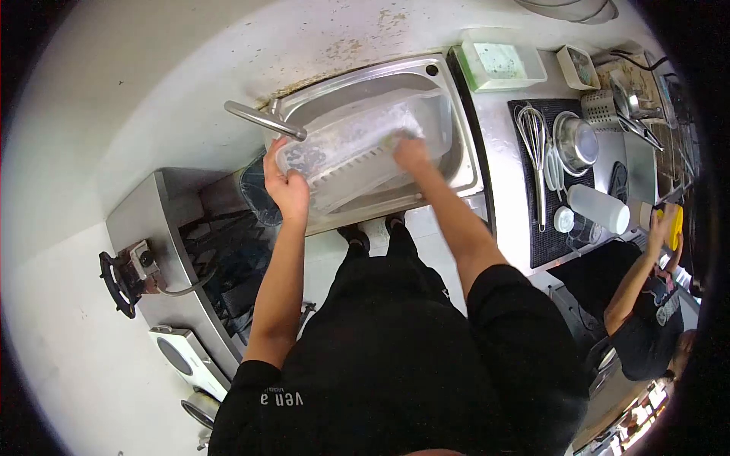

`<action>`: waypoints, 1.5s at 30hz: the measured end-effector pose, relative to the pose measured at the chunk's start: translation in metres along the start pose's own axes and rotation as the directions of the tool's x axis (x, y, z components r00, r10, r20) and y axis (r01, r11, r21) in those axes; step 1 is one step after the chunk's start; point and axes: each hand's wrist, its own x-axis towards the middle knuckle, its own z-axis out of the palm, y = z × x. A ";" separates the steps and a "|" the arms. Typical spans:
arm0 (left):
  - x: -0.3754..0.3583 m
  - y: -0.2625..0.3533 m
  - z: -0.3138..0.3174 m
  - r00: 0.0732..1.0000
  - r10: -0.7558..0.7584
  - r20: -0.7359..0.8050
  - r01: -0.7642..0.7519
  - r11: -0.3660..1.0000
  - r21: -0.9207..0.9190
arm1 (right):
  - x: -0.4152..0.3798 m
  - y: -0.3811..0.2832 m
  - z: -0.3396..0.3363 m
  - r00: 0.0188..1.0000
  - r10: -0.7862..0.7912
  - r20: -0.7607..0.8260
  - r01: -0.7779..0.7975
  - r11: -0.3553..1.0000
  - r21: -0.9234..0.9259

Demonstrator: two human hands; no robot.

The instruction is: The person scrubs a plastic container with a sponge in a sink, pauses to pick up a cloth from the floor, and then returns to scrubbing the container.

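A long translucent plastic tub [357,140] lies tilted in the stainless steel sink [470,152], with white suds or wet shine on its inner surface. My left hand [287,186] grips the near left end of the tub, thumb over the rim. My right hand [413,155], smeared by motion, presses a greenish sponge [391,140] against the tub's inside towards its right end. Only a small blurred part of the sponge shows past the fingers. The tap [265,119] reaches over the tub's left end.
Right of the sink, a clear box [502,62] holds sudsy liquid. A black mat [541,205] carries a whisk [535,144], a metal bowl [576,143] and a white bottle [598,207]. Another person's arm [631,285] is at far right, near a yellow item. A steel cabinet [163,251] stands left.
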 end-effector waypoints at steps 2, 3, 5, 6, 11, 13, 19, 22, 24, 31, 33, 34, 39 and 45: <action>0.005 0.002 0.003 1.000 0.015 -0.002 -0.015 1.000 0.002 | -0.014 -0.073 -0.003 0.956 -0.282 -0.079 0.271 0.954 -0.129; 0.005 0.005 0.002 1.000 -0.028 0.012 0.028 0.999 -0.039 | -0.022 -0.130 0.000 0.968 0.011 -0.249 0.094 0.910 0.404; 0.002 0.005 0.000 0.997 -0.068 0.033 0.070 0.995 -0.073 | -0.073 -0.172 -0.074 0.890 -0.176 -0.420 0.405 0.730 0.551; 0.000 0.002 0.000 0.997 -0.078 0.024 0.080 0.993 -0.087 | -0.074 -0.163 -0.074 0.890 -0.166 -0.425 0.401 0.730 0.554; 0.001 -0.004 0.002 0.997 -0.080 0.002 0.079 0.990 -0.114 | -0.045 0.015 -0.043 0.999 0.010 0.044 -0.027 0.906 0.423; 0.007 -0.008 0.004 0.997 -0.072 -0.016 0.069 0.990 -0.127 | -0.037 0.022 -0.047 0.990 0.118 0.078 -0.140 0.899 0.415; 0.009 -0.006 0.005 0.986 -0.165 0.029 0.168 0.969 -0.181 | -0.065 -0.142 -0.076 0.938 -0.182 -0.295 0.296 0.862 0.410; 0.004 -0.005 0.005 0.983 -0.180 0.043 0.185 0.958 -0.218 | -0.047 -0.104 -0.067 0.978 -0.201 -0.063 0.206 0.850 0.485; 0.003 -0.005 0.003 0.989 -0.146 0.035 0.149 0.977 -0.150 | 0.009 -0.009 0.020 0.998 -0.061 0.019 0.046 0.887 0.459; 0.003 -0.004 0.001 0.994 -0.101 0.050 0.108 0.976 -0.188 | 0.028 -0.054 0.002 0.963 0.270 0.029 -0.270 0.945 0.184; 0.005 -0.005 0.003 0.995 -0.069 0.069 0.083 0.973 -0.218 | 0.006 -0.122 0.003 0.997 -0.019 -0.068 0.025 0.996 0.088; 0.002 -0.007 0.003 0.995 -0.073 0.068 0.087 0.970 -0.226 | -0.012 -0.152 -0.023 0.988 -0.006 -0.152 0.070 0.906 0.417; -0.002 -0.017 0.005 0.986 -0.160 0.036 0.164 0.951 -0.262 | -0.032 -0.163 -0.055 0.952 -0.266 -0.149 0.295 0.682 0.669; -0.001 -0.011 -0.003 0.984 -0.161 0.070 0.172 0.967 -0.188 | 0.020 0.010 0.020 0.989 0.125 -0.084 -0.092 0.943 0.321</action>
